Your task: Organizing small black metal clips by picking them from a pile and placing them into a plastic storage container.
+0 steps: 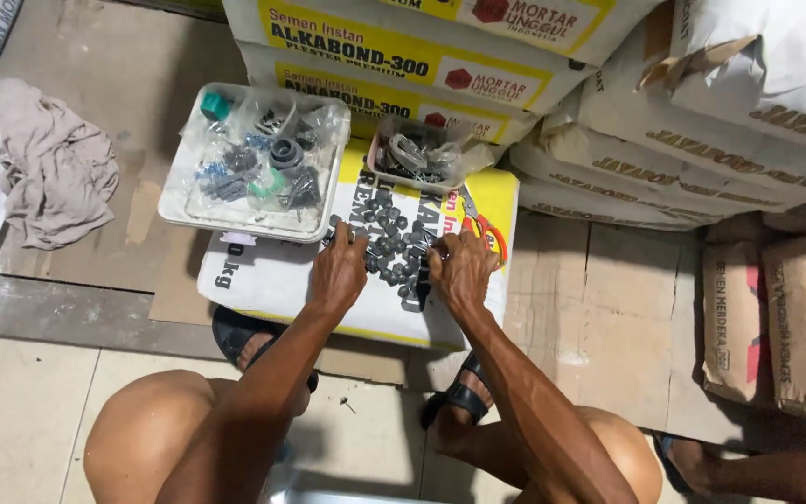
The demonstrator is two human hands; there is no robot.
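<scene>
While the person crouched over a white-and-yellow sack (282, 280) on the cardboard-covered floor (599, 308), a pile of small grey fittings (389, 247) lay on top of it. The left hand (338, 271) and right hand (459, 271) rested on that pile, fingers curled among the pieces; whether either pinched one I could not tell. Behind the sack stood stacked cement bags (403, 47); a plastic tray (256, 161) sat on its far-left corner.
</scene>
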